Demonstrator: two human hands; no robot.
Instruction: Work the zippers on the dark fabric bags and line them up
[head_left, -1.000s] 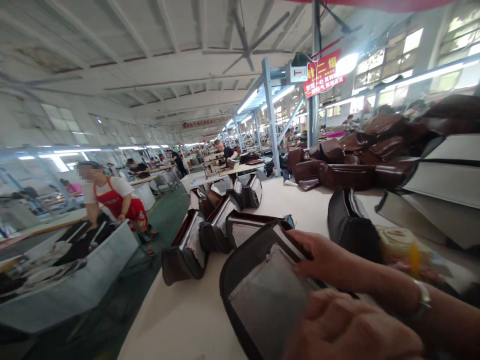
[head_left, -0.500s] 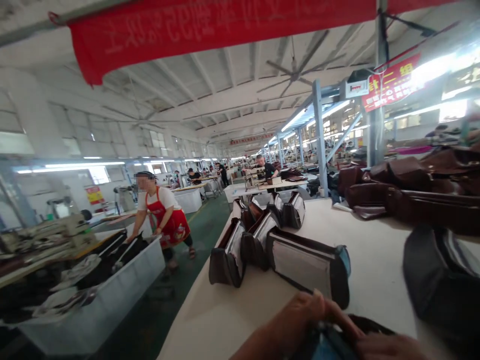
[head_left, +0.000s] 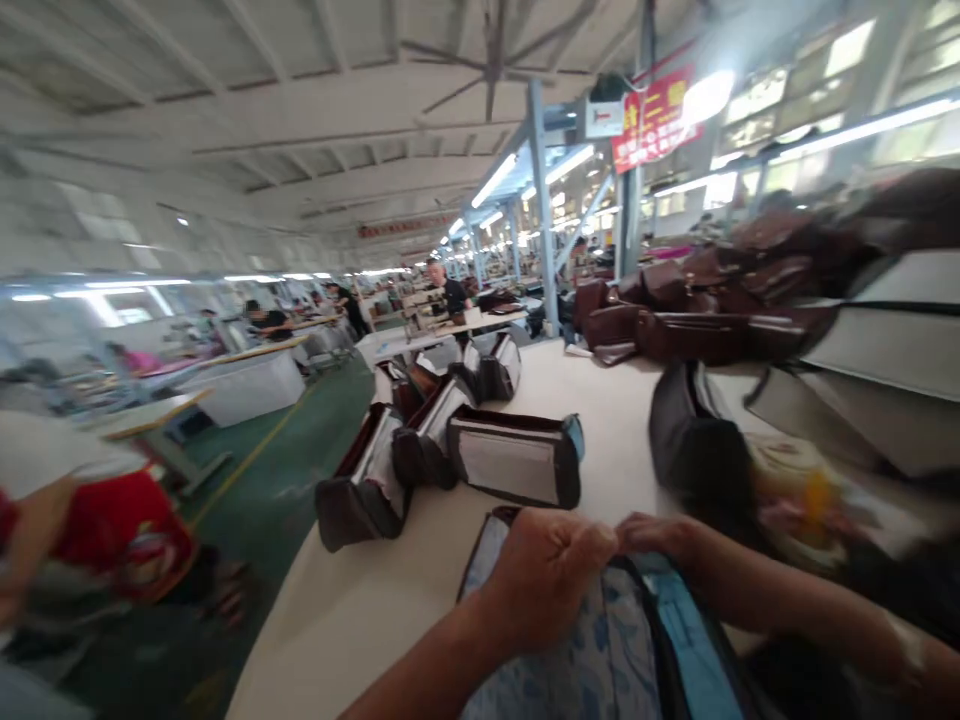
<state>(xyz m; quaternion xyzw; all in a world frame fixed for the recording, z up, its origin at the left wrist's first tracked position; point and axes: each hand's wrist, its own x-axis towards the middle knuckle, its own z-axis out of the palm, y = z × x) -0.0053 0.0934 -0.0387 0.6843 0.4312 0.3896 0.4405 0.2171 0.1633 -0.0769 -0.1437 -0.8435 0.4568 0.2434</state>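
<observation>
Low in front of me is a bag piece [head_left: 592, 640] with a blue-patterned fabric face, dark edging and a plain light-blue strip. My left hand [head_left: 547, 570] is closed on its upper edge, knuckles up. Close beside it, my right hand [head_left: 660, 537] grips the same edge, its fingers partly hidden. The bag's lower part runs out of the picture. Just beyond my hands a dark bag body with a pale panel [head_left: 510, 465] lies on the white table [head_left: 405, 590]. To the right stands another black bag body [head_left: 694, 425].
More unfinished dark bags [head_left: 367, 480] sit along the table's left edge. Brown leather bags [head_left: 697, 330] are heaped at the back right. Left of the table, a person in a red apron [head_left: 127, 530] is close by on the green floor [head_left: 262, 470]. A blue post [head_left: 544, 210] rises behind.
My view has swung right and down. Both hands now show more fully, with the blue-patterned bag piece between them. The person in the red apron appears nearer, at the left edge.
</observation>
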